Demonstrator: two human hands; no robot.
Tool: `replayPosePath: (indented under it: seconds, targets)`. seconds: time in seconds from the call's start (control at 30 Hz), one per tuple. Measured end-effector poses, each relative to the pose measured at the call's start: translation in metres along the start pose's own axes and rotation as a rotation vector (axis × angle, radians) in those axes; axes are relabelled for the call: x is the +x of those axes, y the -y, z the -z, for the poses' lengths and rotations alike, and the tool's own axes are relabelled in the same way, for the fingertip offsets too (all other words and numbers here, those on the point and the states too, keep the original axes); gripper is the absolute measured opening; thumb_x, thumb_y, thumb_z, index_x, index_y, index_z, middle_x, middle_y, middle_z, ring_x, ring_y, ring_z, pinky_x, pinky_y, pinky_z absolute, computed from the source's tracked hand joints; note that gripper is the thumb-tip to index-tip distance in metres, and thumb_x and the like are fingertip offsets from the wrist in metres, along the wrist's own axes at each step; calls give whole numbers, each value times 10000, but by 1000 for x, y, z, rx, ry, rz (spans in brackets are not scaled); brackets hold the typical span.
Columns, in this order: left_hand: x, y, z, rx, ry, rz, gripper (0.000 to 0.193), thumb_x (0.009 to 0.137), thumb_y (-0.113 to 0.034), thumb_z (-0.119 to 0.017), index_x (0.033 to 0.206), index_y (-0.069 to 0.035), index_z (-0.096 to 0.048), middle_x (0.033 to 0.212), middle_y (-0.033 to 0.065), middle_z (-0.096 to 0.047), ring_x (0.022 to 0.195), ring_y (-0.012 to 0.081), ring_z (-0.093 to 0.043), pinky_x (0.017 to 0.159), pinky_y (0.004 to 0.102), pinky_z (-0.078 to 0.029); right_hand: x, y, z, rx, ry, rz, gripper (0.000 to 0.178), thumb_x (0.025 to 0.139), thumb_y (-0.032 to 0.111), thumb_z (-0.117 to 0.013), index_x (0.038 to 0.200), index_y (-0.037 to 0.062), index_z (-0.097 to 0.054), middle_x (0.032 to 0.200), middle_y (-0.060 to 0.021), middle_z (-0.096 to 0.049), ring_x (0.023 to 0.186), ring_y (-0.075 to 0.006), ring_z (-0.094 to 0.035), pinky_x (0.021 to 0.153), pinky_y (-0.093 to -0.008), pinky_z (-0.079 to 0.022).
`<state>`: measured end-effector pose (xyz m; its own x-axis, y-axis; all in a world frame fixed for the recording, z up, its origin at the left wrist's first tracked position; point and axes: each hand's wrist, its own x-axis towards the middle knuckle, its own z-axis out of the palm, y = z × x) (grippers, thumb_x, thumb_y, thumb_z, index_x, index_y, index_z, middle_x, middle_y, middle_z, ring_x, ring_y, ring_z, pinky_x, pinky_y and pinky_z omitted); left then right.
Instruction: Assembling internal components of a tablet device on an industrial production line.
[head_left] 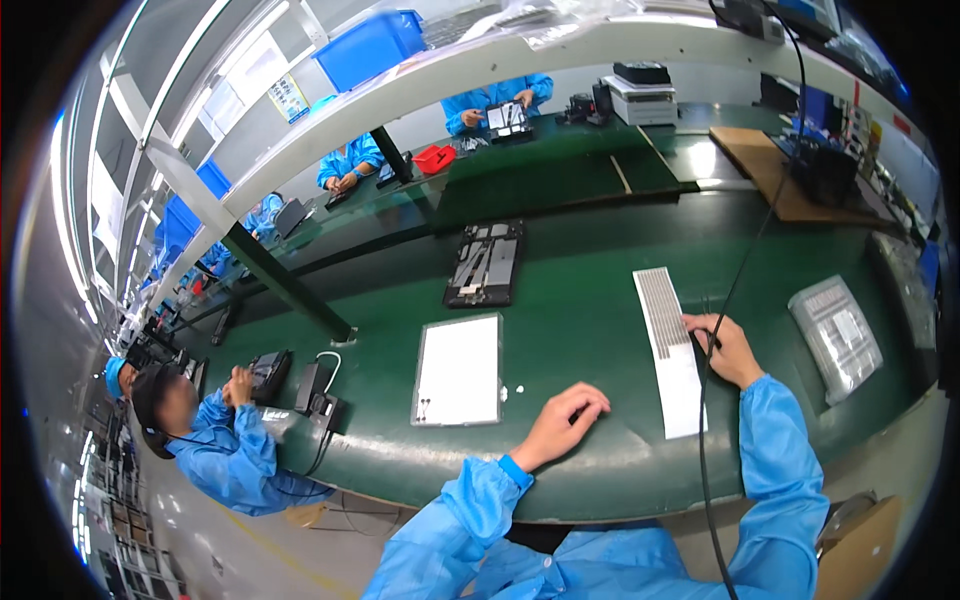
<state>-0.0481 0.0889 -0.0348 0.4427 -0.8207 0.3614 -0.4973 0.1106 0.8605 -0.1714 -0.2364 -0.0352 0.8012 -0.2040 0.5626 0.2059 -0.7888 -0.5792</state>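
Note:
My left hand (562, 424) rests on the green bench near its front edge, fingers loosely curled together, with nothing visible in them. My right hand (728, 350) is at the right edge of a long white sticker sheet (680, 385), fingertips pinched against its rim. Rows of narrow grey strips cover the sheet's upper part. Left of my left hand lies a white sheet in a clear sleeve (457, 370), with small dark marks at its lower left. Farther back, an opened tablet-like device (484, 264) shows its inner parts.
A clear-wrapped package (836, 338) lies at the right. A black cable (752, 240) hangs across the view in front of the sheet. Power adapters (314, 388) and a green post (290, 285) stand left. Co-workers in blue sit at the left and across the bench.

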Motion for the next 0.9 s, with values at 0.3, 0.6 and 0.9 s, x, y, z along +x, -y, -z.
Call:
replayPosePath:
  seconds: [0.3, 0.6, 0.9]
  targets:
    - [-5, 9, -3, -134, 109, 157, 124, 1000, -109, -586, 990, -38, -686, 1004, 48, -681, 832, 142, -635, 695, 263, -492, 19, 2, -12, -9, -74, -43, 129, 868, -51, -612, 973, 19, -641, 1165, -145, -718, 986, -325, -678, 867, -377, -522]
    - [-3, 12, 11, -326, 89, 167, 154, 1020, -135, -553, 990, -25, -656, 992, 56, -656, 786, 149, -615, 677, 279, -486, 226, 20, -153, -189, 127, 279, 238, 861, 61, -691, 1095, 86, -656, 1262, -75, -672, 1122, -326, -625, 974, -413, -486]
    - [-2, 7, 7, -441, 40, 155, 111, 985, -94, -531, 953, -10, -594, 954, 124, -615, 850, 322, -637, 737, 408, -500, 376, -25, -270, -465, 85, 363, 340, 833, 138, -727, 1157, 122, -625, 1033, -123, -683, 1000, -328, -639, 884, -442, -496]
